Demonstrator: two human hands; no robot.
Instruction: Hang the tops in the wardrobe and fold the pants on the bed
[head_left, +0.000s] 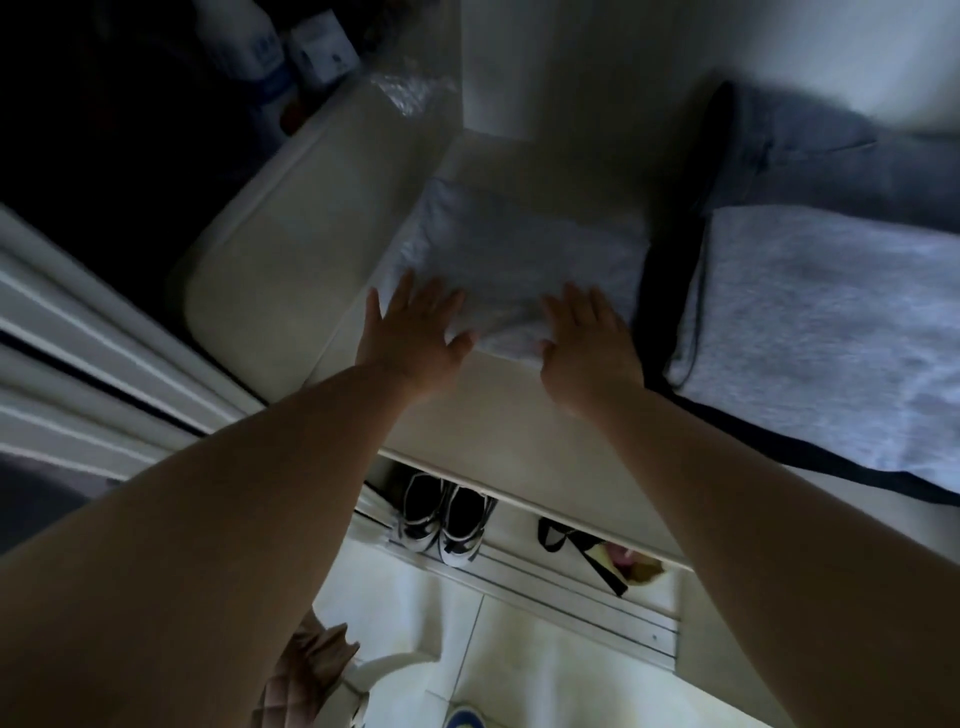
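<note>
— What do I have around me here?
— I see a dim room, with brighter light on the white wall (597, 62) ahead. Pale floor tiles (519, 670) lie below me.
— Any furniture?
— A cream padded headboard (291, 249) stands at my left. Under the bed frame (519, 441), I see a pair of black-and-white sneakers (441, 519) and a black strap (587, 556).

The single head camera is looking steeply down from above, close over the bed (519, 431). It is facing forward past both outstretched arms.
</note>
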